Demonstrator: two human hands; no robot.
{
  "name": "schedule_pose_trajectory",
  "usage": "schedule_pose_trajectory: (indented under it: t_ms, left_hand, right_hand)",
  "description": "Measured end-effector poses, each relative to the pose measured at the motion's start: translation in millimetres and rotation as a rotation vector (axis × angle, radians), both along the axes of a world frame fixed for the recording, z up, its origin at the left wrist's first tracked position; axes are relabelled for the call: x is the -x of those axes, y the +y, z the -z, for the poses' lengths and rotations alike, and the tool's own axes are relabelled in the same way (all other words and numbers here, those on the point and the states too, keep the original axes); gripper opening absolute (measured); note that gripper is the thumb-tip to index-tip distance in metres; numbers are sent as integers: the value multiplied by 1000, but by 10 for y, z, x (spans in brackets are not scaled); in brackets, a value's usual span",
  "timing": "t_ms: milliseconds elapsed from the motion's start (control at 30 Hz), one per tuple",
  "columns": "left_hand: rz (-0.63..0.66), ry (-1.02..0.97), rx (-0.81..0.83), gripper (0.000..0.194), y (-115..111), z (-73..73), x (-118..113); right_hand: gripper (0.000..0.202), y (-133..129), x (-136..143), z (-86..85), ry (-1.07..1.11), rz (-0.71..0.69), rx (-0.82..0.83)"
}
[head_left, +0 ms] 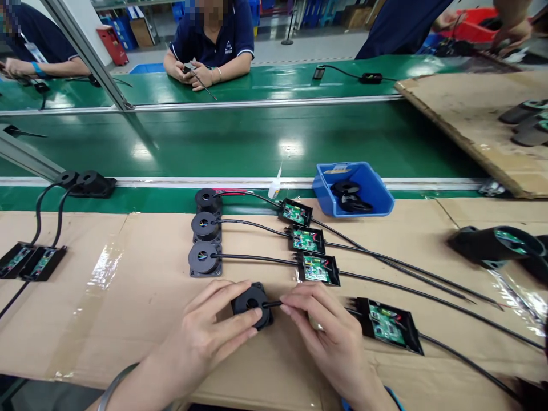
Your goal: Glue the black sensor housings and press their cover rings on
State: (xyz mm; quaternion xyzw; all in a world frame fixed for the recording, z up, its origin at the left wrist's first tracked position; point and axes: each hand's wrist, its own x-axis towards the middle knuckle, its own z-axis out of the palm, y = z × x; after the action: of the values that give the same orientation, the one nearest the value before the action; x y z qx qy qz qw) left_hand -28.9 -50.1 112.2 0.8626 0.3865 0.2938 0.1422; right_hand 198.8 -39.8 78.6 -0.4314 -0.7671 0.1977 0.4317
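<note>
My left hand grips a round black housing with a square flange, thumb on its face and fingers along its far side. Between the thumb and fingers of my right hand is a black cable, pinched close to where it enters the housing. That cable runs under my right hand to an open black box with a green circuit board. Beyond my hands, several similar housings stand in a column, each cabled to its own open box with a circuit board.
A blue bin holds black parts, and a small white bottle stands left of it. Two more cabled housings sit at left. Black tubular parts lie at right. Across the green conveyor, a seated person handles a cable.
</note>
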Motion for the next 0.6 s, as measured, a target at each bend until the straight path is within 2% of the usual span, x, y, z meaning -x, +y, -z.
schedule_pose_trajectory:
  t_ms: [233,467,600]
  left_hand:
    - [-11,-17,-44,19,7,45,-4]
    - [-10,152,-112,22,-43,-52,-64]
    - [-19,162,-114,29,-85,-8,-74]
  right_hand:
    - [21,14,-3,-26,25,-15,2]
    - [21,9,-6,-24,43,-12,13]
    - [22,11,-5,-32,40,-14,12]
